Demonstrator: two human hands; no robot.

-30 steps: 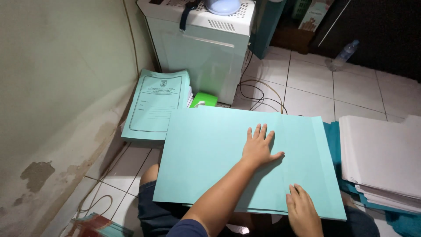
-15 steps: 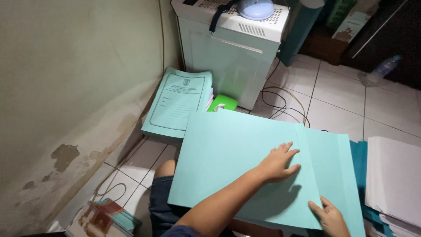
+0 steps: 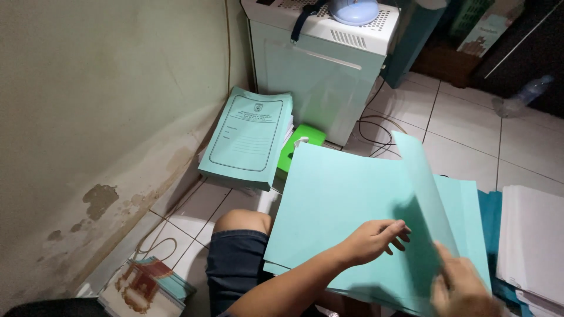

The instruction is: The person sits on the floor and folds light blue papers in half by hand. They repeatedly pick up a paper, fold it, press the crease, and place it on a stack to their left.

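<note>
Since half a second ago, the right hand (image 3: 464, 287) has pinched the top teal sheet (image 3: 426, 205) and lifted it upright off the teal paper stack (image 3: 341, 199) on the lap. Beside it the left hand (image 3: 376, 240) rests on that stack, fingers loosely curled, grasping nothing. Farther off, printed teal booklets (image 3: 249, 138) lean by the wall.

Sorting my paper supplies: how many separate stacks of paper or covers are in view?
3. A stack of printed green covers leans by the wall; the plain green sheets lie under both hands; a white paper stack sits at right. More may lie out of frame.
</note>
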